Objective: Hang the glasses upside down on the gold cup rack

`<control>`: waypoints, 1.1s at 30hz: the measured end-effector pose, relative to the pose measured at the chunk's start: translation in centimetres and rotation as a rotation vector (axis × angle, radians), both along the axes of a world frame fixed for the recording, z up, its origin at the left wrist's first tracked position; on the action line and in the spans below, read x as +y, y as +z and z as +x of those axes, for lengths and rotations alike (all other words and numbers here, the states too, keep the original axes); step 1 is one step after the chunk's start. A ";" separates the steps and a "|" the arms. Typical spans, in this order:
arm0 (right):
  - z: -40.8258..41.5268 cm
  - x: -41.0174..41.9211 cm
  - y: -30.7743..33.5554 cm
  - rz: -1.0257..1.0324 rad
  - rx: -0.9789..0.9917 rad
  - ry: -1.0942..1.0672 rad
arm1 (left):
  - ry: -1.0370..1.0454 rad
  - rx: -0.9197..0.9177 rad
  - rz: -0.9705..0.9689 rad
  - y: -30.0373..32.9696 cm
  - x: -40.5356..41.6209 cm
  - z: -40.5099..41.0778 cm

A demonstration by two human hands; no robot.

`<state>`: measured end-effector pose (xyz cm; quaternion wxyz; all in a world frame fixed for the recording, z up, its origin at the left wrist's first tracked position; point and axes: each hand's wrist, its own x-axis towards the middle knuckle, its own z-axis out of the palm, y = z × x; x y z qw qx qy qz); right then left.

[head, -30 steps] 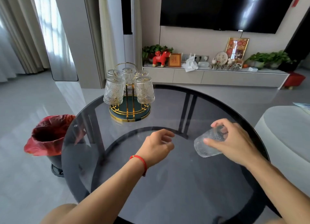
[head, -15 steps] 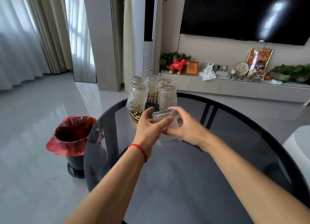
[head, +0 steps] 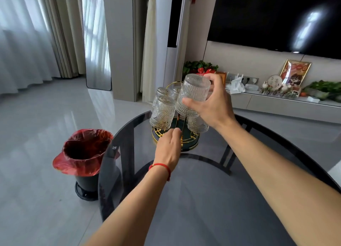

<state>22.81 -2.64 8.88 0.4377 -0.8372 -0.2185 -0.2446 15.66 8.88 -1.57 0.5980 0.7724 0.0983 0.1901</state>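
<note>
The gold cup rack [head: 191, 138] with a dark green base stands at the far side of the round dark glass table [head: 203, 199]. Several ribbed glasses hang on it upside down, one at the front left [head: 162, 115]. My right hand [head: 212, 105] grips another ribbed glass [head: 194, 94], bottom up, above the rack's front right side. My left hand [head: 168, 150], with a red string on the wrist, rests at the rack's base rim with fingers curled; whether it grips the rim is unclear.
A black bin lined with a red bag [head: 84, 153] stands on the floor left of the table. Behind are a low TV cabinet [head: 276, 103] with ornaments and plants, a wall TV, and curtains at the left.
My right hand carried the glass from the table's right side to the rack, turned it bottom up and raised it. My left hand left the glass and dropped to the rack's base.
</note>
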 end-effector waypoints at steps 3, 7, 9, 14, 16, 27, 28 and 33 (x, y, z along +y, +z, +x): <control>1.0 0.8 -0.5 -0.061 -0.009 -0.039 | 0.014 0.032 0.181 -1.1 -0.1 0.7; 1.6 1.6 -2.0 -0.166 0.027 -0.067 | -0.001 0.153 0.359 -2.7 0.4 1.3; 1.8 1.9 -2.8 -0.230 0.012 -0.101 | -0.028 0.170 0.440 -3.2 0.5 1.4; 2.4 2.5 -4.8 -0.305 -0.002 -0.150 | -0.075 0.194 0.577 -3.8 1.0 1.3; 2.6 2.7 -5.4 -0.323 -0.020 -0.157 | -0.089 0.197 0.604 -3.9 1.2 1.4; 2.6 3.2 -6.1 -0.472 -0.076 -0.280 | -0.125 0.217 0.651 -4.1 1.3 1.4; 2.7 3.1 -6.1 -0.477 -0.058 -0.277 | -0.135 0.219 0.659 -4.0 1.4 1.3; 2.5 2.5 -6.0 -0.520 0.040 -0.232 | -0.059 0.190 0.663 -3.1 1.0 0.6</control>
